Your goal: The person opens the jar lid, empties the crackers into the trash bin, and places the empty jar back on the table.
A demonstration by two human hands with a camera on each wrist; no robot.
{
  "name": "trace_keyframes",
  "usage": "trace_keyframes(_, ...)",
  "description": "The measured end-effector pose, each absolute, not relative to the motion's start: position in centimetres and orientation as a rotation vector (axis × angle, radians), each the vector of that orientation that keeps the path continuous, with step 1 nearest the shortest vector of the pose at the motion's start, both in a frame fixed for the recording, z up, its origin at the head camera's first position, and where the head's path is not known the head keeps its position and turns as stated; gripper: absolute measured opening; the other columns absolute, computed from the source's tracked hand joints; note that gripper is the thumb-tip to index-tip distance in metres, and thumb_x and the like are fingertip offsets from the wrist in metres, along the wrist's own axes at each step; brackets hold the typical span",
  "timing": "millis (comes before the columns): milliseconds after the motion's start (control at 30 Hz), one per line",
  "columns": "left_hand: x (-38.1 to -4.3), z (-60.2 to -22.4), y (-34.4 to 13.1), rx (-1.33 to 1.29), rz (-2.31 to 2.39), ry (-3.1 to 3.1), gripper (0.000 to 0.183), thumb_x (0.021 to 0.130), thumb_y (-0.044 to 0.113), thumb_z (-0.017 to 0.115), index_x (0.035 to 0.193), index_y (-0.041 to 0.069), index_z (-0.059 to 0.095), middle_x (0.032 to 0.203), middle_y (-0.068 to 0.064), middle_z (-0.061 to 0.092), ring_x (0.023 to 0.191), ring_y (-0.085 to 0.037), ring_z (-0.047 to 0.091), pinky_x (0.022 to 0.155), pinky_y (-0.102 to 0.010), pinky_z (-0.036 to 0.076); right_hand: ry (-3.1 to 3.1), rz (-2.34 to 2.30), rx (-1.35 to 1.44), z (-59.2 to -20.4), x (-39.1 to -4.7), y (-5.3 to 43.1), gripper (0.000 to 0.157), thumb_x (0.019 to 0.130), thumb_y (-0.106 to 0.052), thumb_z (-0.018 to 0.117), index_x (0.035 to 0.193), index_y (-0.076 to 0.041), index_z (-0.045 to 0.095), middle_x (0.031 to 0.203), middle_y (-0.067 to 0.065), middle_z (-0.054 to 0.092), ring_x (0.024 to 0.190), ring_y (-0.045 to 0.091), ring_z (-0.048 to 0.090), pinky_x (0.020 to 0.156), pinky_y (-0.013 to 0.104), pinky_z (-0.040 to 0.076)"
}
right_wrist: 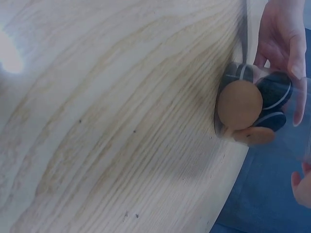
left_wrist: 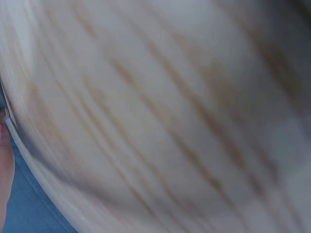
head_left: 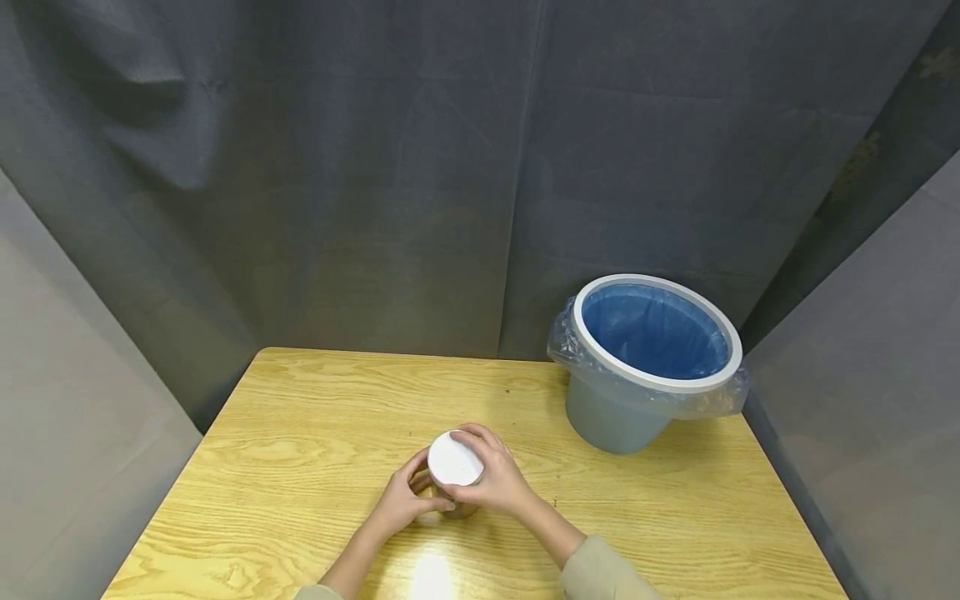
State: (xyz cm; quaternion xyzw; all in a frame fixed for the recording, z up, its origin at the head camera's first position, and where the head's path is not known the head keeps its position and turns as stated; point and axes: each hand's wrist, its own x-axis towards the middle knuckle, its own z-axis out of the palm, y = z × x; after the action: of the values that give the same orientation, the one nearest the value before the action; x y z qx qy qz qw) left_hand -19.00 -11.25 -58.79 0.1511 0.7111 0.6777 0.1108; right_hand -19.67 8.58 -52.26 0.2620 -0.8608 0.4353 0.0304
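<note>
A clear jar (right_wrist: 291, 131) with a white lid (head_left: 453, 456) stands on the wooden table. Through its wall show a round tan cookie (right_wrist: 240, 105) and several more, among them dark sandwich cookies (right_wrist: 274, 91) with a pale layer. My left hand (head_left: 401, 500) holds the jar's side, thumb in front and fingers behind. From the right, my right hand (head_left: 495, 475) grips the lid, its fingers spread over the far edge and its thumb at the near edge. In the left wrist view, only part of a hand (left_wrist: 6, 170) shows at the left edge.
A bin (head_left: 615, 417) lined with a blue-tinted plastic bag stands at the table's back right, the bag folded out below its white rim ring (head_left: 585, 333). Dark curtains (head_left: 375, 167) hang behind the wooden table (head_left: 315, 417). Pale grey panels (head_left: 67, 400) flank it.
</note>
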Motion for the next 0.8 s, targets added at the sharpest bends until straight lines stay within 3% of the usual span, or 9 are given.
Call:
trace_keyframes(433, -19.3, -59.8, -11.4, 0.489, 1.992, 2.059, 0.087, 0.069, 0.014, 0.079, 0.141, 0.014, 0.031, 0.138, -0.015, 0.036, 0.125, -0.037, 0.039, 0.103, -0.034, 0.039, -2.680, 1.424, 0.984, -52.1, -20.7, 9.4, 0.069, 0.069, -0.031, 0.077, 0.131, -0.019, 0.048, 0.138, 0.004, 0.038, 0.121, 0.029, 0.039, 0.092, 0.050, 0.044)
trace_keyframes(800, -19.3, -59.5, -11.4, 0.472, 1.990, 2.059, 0.088, 0.069, 0.008, 0.079, 0.141, 0.010, 0.029, 0.139, -0.018, 0.034, 0.125, -0.039, 0.037, 0.105, -0.042, 0.036, -2.710, 1.401, 1.175, -51.6, -21.9, 10.1, 0.071, 0.070, -0.030, 0.077, 0.133, -0.016, 0.047, 0.140, 0.006, 0.036, 0.125, 0.029, 0.034, 0.094, 0.049, 0.042)
